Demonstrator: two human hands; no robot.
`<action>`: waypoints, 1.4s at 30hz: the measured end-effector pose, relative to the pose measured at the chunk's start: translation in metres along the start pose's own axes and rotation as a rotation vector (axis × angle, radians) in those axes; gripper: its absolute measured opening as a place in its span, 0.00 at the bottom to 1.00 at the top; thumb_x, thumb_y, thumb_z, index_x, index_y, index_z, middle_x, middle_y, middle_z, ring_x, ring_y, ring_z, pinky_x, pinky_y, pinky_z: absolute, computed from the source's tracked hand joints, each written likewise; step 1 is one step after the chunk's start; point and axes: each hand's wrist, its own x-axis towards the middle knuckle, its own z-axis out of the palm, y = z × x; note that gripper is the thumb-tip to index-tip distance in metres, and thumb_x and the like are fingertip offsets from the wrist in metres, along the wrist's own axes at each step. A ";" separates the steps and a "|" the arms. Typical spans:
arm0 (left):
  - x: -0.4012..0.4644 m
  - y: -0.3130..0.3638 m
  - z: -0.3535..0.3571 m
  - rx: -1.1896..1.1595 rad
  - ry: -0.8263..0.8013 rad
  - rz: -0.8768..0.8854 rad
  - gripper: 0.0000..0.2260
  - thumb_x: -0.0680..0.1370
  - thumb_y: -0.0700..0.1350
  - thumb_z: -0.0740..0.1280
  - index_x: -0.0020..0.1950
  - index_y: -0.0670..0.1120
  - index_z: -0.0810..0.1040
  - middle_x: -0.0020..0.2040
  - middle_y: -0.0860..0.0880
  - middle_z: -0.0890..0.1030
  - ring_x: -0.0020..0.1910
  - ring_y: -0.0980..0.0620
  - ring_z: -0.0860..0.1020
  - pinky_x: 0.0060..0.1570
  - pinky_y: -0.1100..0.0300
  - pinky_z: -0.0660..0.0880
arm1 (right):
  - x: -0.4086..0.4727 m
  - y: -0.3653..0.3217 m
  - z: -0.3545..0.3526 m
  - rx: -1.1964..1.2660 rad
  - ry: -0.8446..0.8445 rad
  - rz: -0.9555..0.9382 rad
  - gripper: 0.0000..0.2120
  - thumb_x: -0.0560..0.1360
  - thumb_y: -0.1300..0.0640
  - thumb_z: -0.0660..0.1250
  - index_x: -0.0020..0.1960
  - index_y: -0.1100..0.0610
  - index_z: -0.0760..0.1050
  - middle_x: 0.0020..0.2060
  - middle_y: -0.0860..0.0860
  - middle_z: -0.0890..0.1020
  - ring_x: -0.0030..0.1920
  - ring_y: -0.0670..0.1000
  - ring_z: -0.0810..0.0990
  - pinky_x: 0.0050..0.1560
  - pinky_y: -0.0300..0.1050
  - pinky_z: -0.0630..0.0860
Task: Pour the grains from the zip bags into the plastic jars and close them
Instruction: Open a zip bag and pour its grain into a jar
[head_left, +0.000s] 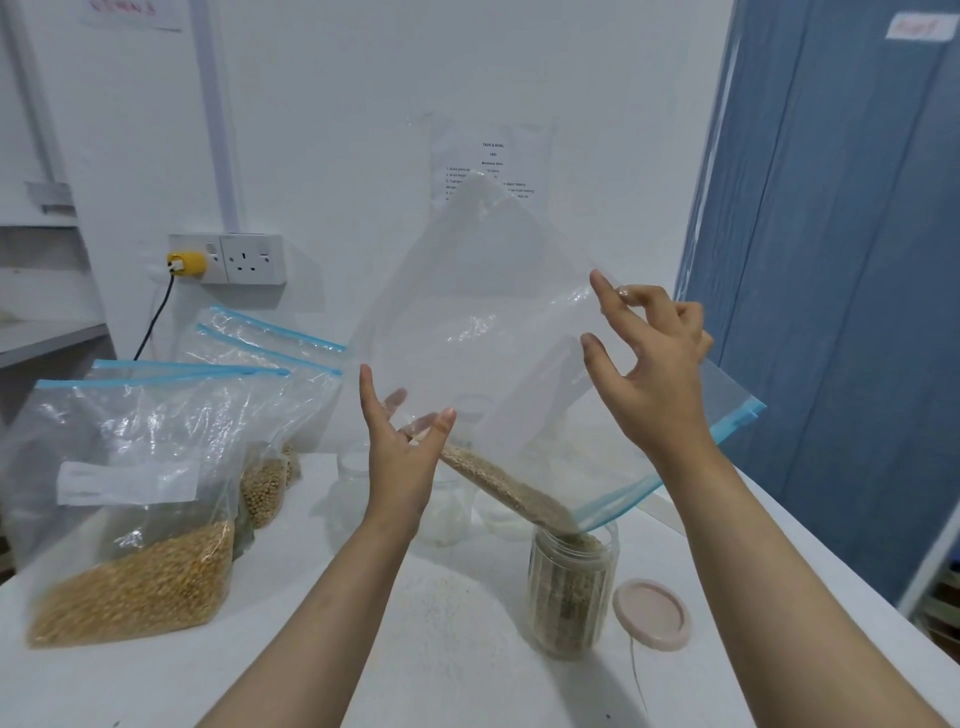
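A large clear zip bag (498, 312) with a blue zip edge hangs tilted over the table, its open mouth down at the right. Brown grains (504, 483) slide along its lower fold into an open plastic jar (571, 592), which is nearly full. My left hand (402, 441) pinches the bag's lower left fold. My right hand (654, 358) pinches the bag's upper right side with thumb and fingers. The jar's pink lid (652, 613) lies flat on the table just right of the jar.
Several more zip bags of grain stand at the left, the nearest (130, 509) holding yellow grains. Empty clear jars (441, 499) stand behind my left arm. A wall socket (228, 259) with a yellow plug is on the wall. The table edge (810, 551) runs along the right.
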 end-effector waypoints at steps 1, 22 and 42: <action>0.000 0.000 0.000 0.001 0.000 -0.001 0.43 0.76 0.44 0.73 0.77 0.67 0.45 0.70 0.52 0.67 0.57 0.57 0.78 0.61 0.54 0.75 | 0.000 0.000 0.000 0.008 0.000 0.004 0.23 0.77 0.51 0.63 0.72 0.46 0.71 0.58 0.48 0.76 0.57 0.40 0.58 0.58 0.50 0.58; 0.006 -0.004 -0.001 0.018 0.021 0.003 0.39 0.80 0.44 0.68 0.78 0.66 0.47 0.68 0.52 0.70 0.51 0.51 0.82 0.54 0.58 0.79 | 0.002 0.006 0.002 0.025 -0.019 0.004 0.22 0.79 0.59 0.66 0.72 0.50 0.72 0.57 0.53 0.78 0.58 0.56 0.71 0.56 0.52 0.59; 0.010 -0.009 -0.005 0.020 0.028 0.022 0.39 0.79 0.44 0.69 0.77 0.66 0.47 0.69 0.54 0.67 0.57 0.51 0.79 0.64 0.43 0.74 | 0.003 0.016 0.010 0.150 -0.003 0.027 0.25 0.79 0.59 0.66 0.74 0.47 0.68 0.56 0.48 0.75 0.55 0.43 0.73 0.58 0.67 0.73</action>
